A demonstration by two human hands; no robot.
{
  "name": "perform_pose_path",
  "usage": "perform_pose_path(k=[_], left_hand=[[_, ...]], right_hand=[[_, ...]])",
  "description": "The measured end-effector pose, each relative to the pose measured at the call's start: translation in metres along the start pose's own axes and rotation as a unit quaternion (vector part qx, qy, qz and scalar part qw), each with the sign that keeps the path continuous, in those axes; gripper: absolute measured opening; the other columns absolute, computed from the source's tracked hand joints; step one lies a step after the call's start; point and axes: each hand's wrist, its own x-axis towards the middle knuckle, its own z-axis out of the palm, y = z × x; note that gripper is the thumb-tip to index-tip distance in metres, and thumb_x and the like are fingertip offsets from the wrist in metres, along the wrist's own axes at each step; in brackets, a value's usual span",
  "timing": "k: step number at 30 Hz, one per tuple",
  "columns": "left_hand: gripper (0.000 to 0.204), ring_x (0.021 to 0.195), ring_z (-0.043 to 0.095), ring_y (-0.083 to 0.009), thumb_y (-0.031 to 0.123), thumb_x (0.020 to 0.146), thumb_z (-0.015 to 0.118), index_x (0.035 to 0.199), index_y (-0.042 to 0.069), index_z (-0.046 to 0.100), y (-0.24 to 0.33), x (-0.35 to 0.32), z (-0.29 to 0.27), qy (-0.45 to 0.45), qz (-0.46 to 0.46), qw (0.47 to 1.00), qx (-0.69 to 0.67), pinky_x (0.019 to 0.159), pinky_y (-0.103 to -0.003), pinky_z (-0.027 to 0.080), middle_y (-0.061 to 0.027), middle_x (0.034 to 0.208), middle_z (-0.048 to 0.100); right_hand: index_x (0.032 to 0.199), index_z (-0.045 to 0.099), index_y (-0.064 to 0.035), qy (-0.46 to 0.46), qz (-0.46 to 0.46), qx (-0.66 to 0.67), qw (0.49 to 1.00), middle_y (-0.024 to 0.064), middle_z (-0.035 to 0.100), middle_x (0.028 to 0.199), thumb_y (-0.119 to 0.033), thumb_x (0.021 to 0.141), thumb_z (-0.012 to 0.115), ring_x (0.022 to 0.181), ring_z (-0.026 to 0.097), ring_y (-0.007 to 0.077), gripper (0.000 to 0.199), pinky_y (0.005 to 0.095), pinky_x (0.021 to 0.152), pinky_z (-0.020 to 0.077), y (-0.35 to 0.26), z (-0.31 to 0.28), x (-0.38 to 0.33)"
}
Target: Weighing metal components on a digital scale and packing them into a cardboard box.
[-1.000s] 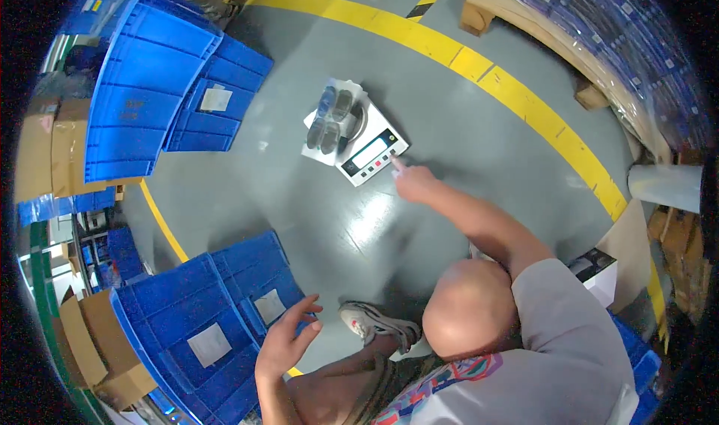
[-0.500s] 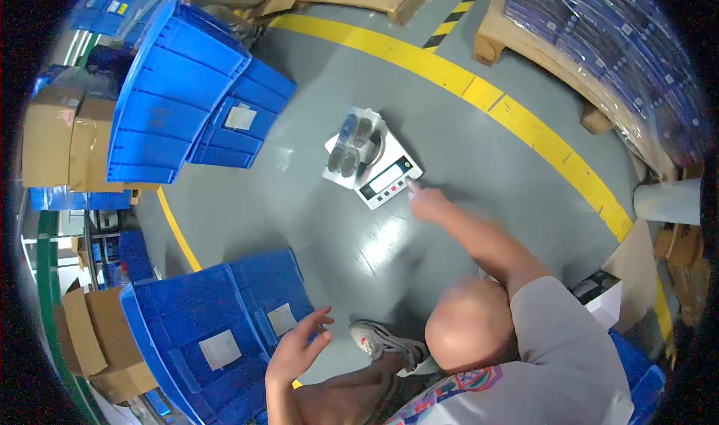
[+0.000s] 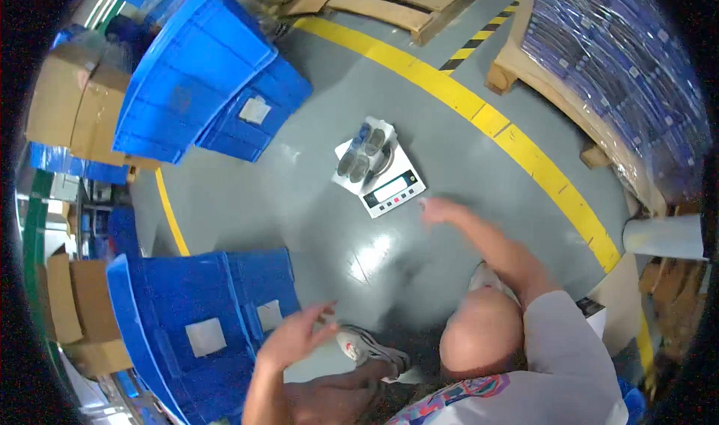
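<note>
A white digital weighing scale (image 3: 410, 193) with a display and a row of buttons sits on the grey floor in front of me. On its plate rests a pale tray (image 3: 380, 125) with several dark oval compartments; its contents are too small to make out. My right hand (image 3: 442, 211) is just off the scale's lower right corner, fingers slightly blurred and apart, with nothing visible in it. My left hand (image 3: 293, 337) hovers over my leg beside a blue plastic bin (image 3: 180, 290), fingers spread and holding nothing.
More blue bins (image 3: 198, 73) are stacked at the far left beside cardboard boxes (image 3: 79, 107). A wooden pallet (image 3: 517, 62) bears shrink-wrapped stacks (image 3: 599, 58) at the right. Yellow tape (image 3: 449, 92) curves across the floor. An open carton (image 3: 82, 298) stands at the left.
My right hand has drawn back from the scale's buttons, where its finger was pointing, to a spot beside the corner. The view has shifted slightly; my left hand stays open.
</note>
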Motion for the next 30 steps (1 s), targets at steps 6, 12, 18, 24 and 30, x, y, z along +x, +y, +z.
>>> perform_pose_path(k=[6,12,18,24,30], left_hand=[[0.049,0.102,0.059,-0.0281,0.036,0.088,0.054,0.124,0.004,0.048,-0.06,0.13,-0.047,0.082,-0.001,0.996,0.039,0.087,-0.036,0.045,-0.0185,0.111,0.06],[0.061,0.114,0.051,-0.0256,0.045,0.086,0.056,0.13,0.006,0.044,-0.104,0.26,-0.071,0.271,0.019,0.952,-0.14,0.096,-0.033,0.039,-0.0156,0.123,0.053],[0.086,0.114,0.051,-0.0316,0.062,0.075,0.057,0.133,0.002,0.039,-0.074,0.341,-0.081,0.235,0.014,0.957,-0.171,0.095,-0.037,0.04,-0.023,0.123,0.052],[0.102,0.116,0.05,-0.0296,0.074,0.068,0.054,0.134,-0.001,0.036,-0.093,0.378,-0.067,0.136,-0.014,0.962,-0.238,0.097,-0.037,0.039,-0.0218,0.125,0.051],[0.109,0.116,0.05,-0.0301,0.077,0.063,0.055,0.132,-0.006,0.037,-0.088,0.379,-0.082,0.067,-0.023,0.977,-0.199,0.097,-0.037,0.038,-0.0227,0.125,0.05]], right_hand=[[0.117,0.052,-0.0017,0.113,-0.085,0.072,0.987,0.0175,0.058,0.111,-0.027,0.081,0.056,0.092,0.059,0.0273,0.044,0.0388,0.077,0.0482,-0.054,-0.113,-0.031],[0.13,0.044,-0.0028,0.087,-0.012,0.181,0.98,0.0152,0.048,0.127,-0.031,0.084,0.057,0.107,0.054,0.024,0.056,0.0367,0.086,0.0462,-0.075,-0.112,0.01],[0.129,0.045,-0.0039,0.216,0.047,0.186,0.958,0.011,0.053,0.122,-0.032,0.082,0.061,0.106,0.053,0.0211,0.057,0.0348,0.085,0.045,0.003,-0.085,0.059],[0.126,0.048,-0.0048,0.163,0.084,0.315,0.931,0.0081,0.058,0.112,-0.029,0.081,0.062,0.101,0.055,0.0203,0.052,0.0302,0.084,0.044,-0.014,-0.092,0.059],[0.127,0.045,-0.0015,0.117,0.01,0.427,0.897,0.0086,0.059,0.111,-0.027,0.085,0.058,0.102,0.057,0.0189,0.051,0.0317,0.089,0.0434,-0.087,-0.112,0.034]])
